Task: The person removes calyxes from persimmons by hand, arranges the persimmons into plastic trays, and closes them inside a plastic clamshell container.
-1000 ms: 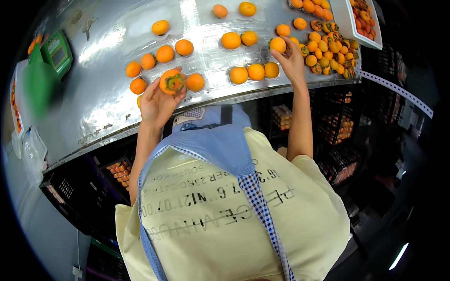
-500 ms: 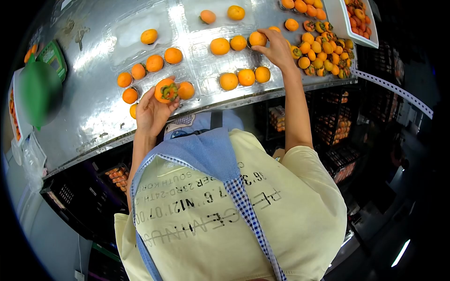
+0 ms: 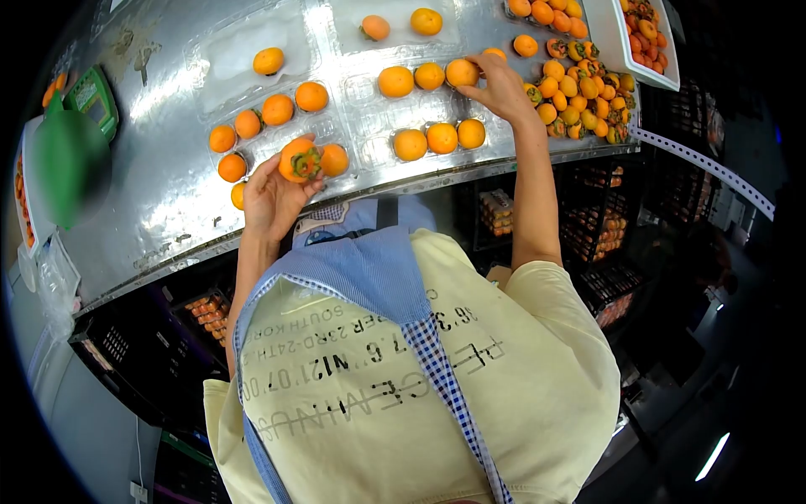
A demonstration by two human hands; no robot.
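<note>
Persimmon (image 3: 295, 157), orange with a leafy green calyx (image 3: 308, 161), sits in the curled fingers of the left hand (image 3: 273, 202) over the near part of the table (image 3: 172, 189). The right hand (image 3: 504, 88) has thumb and fingers at a second fruit (image 3: 459, 73), whether pinching I cannot tell, and partly hides a third fruit (image 3: 494, 53) near the heap (image 3: 588, 94)

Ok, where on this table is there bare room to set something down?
The widest bare patch is the steel table between the green device and the left-hand row of fruit. It's crowded at the right end, where the fruit pile sits by the white crate, and between the left hand and right hand, where clear trays hold fruit.
</note>
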